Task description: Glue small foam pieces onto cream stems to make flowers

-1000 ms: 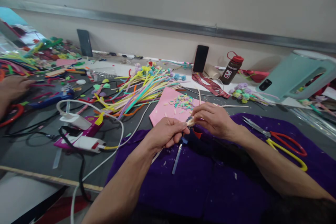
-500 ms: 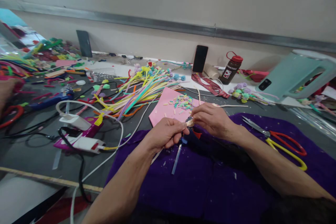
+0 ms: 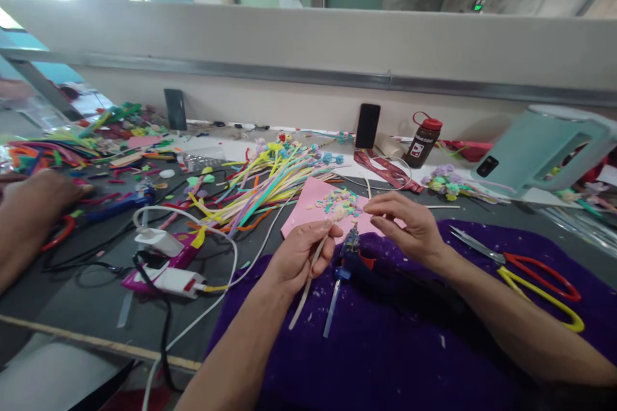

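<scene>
My left hand point(image 3: 303, 255) is closed on a cream fuzzy stem point(image 3: 304, 295), whose tail hangs down toward the purple cloth point(image 3: 366, 347); a small cream flower point(image 3: 339, 212) tops it at my fingertips. To the right, my right hand point(image 3: 405, 225) is raised with its fingers apart, holding nothing visible. Between and below the hands lies a blue glue gun point(image 3: 343, 270) with a clear glue stick point(image 3: 331, 314) out of its back. Behind them, small pastel pieces point(image 3: 337, 201) are scattered on a pink sheet point(image 3: 303, 204).
Scissors point(image 3: 520, 263) lie on the cloth at right. Behind stand a bottle point(image 3: 423, 141), a phone point(image 3: 367, 126) and a mint kettle point(image 3: 535, 148). Colored stems point(image 3: 270, 186) and a power strip point(image 3: 178, 253) with cables are at left, near another person's hand point(image 3: 43, 205).
My right hand has come away from the flower and its fingers have spread. My left hand still holds the stem. The view has tilted up, and the other person's hand reaches further in.
</scene>
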A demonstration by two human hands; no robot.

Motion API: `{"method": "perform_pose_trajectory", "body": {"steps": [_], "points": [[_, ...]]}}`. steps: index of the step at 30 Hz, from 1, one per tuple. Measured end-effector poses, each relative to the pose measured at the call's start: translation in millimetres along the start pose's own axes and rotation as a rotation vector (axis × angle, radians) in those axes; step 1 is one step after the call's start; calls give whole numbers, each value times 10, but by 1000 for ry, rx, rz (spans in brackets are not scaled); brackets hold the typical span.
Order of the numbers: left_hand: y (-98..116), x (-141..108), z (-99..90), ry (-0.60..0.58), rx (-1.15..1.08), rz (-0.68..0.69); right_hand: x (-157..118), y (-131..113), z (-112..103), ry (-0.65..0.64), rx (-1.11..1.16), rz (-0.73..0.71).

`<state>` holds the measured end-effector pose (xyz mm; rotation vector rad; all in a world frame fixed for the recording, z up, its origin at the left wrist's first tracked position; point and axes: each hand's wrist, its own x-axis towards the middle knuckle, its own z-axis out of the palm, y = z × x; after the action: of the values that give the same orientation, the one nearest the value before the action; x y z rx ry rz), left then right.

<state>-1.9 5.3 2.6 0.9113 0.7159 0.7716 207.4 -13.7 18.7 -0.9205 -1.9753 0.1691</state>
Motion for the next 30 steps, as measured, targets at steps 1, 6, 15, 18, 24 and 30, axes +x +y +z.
{"method": "perform_pose_trajectory", "body": {"steps": [1,6,15,18,24,30], "points": [[8,-8,2,-2,-22,17,-5,3,27,-21,4,-15],[27,-39,-10,-8,-23,80,-35,5,136,-91,23,-56],[28,-62,-11,97,-37,134,-54,-72,235,-178,200,59],[14,-55,-11,159,-51,160,-60,-166,301,-229,357,221],[-5,-38,-8,184,-89,206,8,-366,531,-339,694,534],[-18,-42,-35,138,-85,161,97,-447,744,-370,879,669]]}}
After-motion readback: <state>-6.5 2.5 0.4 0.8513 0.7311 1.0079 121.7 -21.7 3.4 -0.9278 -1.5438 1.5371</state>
